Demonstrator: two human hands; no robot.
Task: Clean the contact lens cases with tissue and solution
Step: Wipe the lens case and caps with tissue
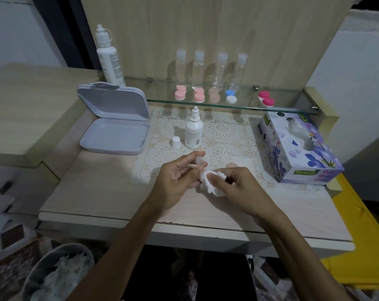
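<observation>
A: While the left hand (pixel 179 174) is pinching a small clear lens case (pixel 200 162) between thumb and fingertips, where is the tissue sitting?

B: The wadded white tissue (pixel 212 181) is pressing against the case from the right, and the right hand (pixel 240 187) is gripping it with curled fingers. Both hands are hovering just above the lace mat (pixel 227 135) at the middle of the desk (pixel 97 192).

A: And the solution?

B: A small white dropper bottle (pixel 194 130) is standing uncapped on the mat behind the hands, with its white cap (pixel 176 142) sitting just to its left. A taller white bottle (pixel 108 59) is standing at the back left.

A: What is lying around that?

B: An open grey box (pixel 116 120) is resting left of the mat, its lid leaning up. A flowered tissue box (pixel 297 146) is sitting to the right. On the glass shelf (pixel 293 105) behind, four clear bottles (pixel 210 70) are lining up, with pink cases (pixel 189 94) in front of them, a blue-and-white case (pixel 230 96), and a red case (pixel 266 98) further right. Down at the lower left, a bin (pixel 58 274) is holding crumpled tissue.
</observation>
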